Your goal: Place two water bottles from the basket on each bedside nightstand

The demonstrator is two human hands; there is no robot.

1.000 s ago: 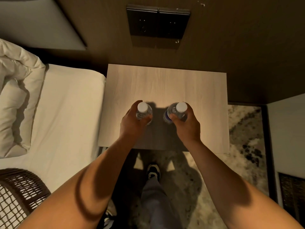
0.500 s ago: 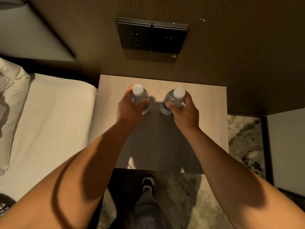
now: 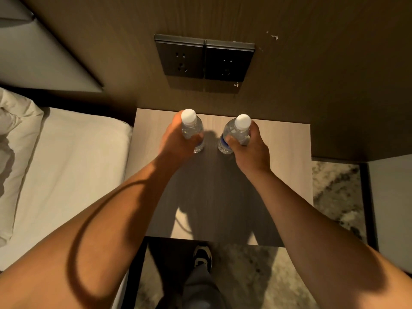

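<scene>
Beside the bed (image 3: 66, 166), your left hand (image 3: 176, 141) and right hand (image 3: 248, 150) each grip a water bottle (image 3: 191, 128) (image 3: 234, 134) apparently resting on this nightstand (image 3: 287, 152), unreleased; the other nightstand isn't visible.

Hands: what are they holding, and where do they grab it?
Each holds a water bottle around its body, below the white cap: left hand the left bottle, right hand the right bottle.

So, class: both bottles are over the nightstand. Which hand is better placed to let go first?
Left, narrowly. The left hand holds its bottle upright, base seemingly on the nightstand; the right hand's bottle leans.
</scene>
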